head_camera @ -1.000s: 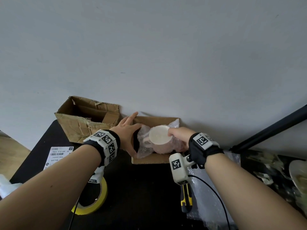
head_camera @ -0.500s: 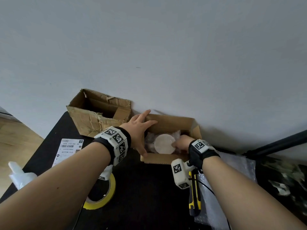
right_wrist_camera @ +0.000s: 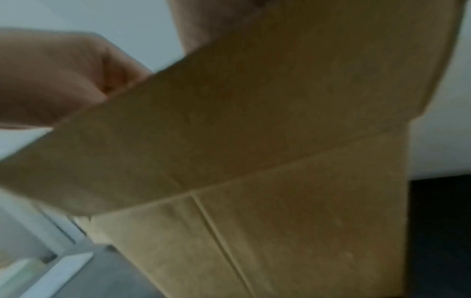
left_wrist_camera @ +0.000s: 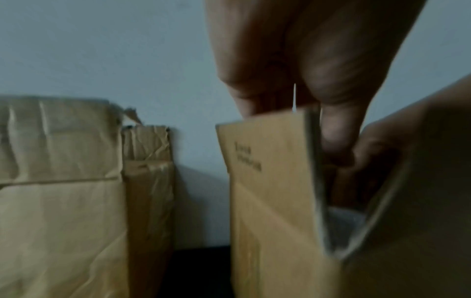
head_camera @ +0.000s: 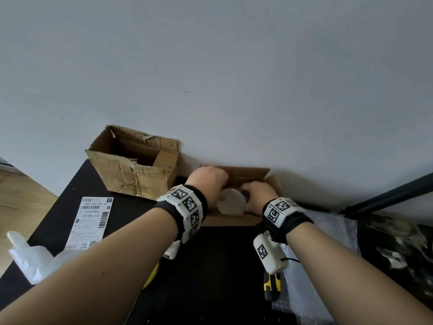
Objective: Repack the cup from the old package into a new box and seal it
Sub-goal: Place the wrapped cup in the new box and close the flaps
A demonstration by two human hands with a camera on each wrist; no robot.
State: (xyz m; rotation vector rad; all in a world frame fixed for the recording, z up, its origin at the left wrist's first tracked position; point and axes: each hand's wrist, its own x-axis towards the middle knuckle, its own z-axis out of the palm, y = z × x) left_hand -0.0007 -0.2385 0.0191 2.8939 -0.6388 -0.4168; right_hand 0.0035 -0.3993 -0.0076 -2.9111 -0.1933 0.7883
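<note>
The new cardboard box [head_camera: 232,220] stands against the wall with its flaps up. Inside it sits the pale cup [head_camera: 230,204], with bubble wrap [left_wrist_camera: 344,225] round it. My left hand [head_camera: 208,181] reaches down into the box on the cup's left; in the left wrist view its fingers [left_wrist_camera: 336,131] point straight down behind the left flap [left_wrist_camera: 267,161]. My right hand [head_camera: 259,193] curls over the cup's right side, its fingertips hidden in the box. The torn old box [head_camera: 133,165] stands open to the left.
On the black table lie a shipping label [head_camera: 92,221], a clear plastic bag [head_camera: 28,254], a yellow tape roll [head_camera: 152,275] under my left arm, a yellow-black knife [head_camera: 271,287] and a bubble-wrap sheet [head_camera: 328,242]. A black bar [head_camera: 386,198] slants at right.
The cup has gone down from above the box into it. My left hand has left the box's left flap and dipped inside beside the cup.
</note>
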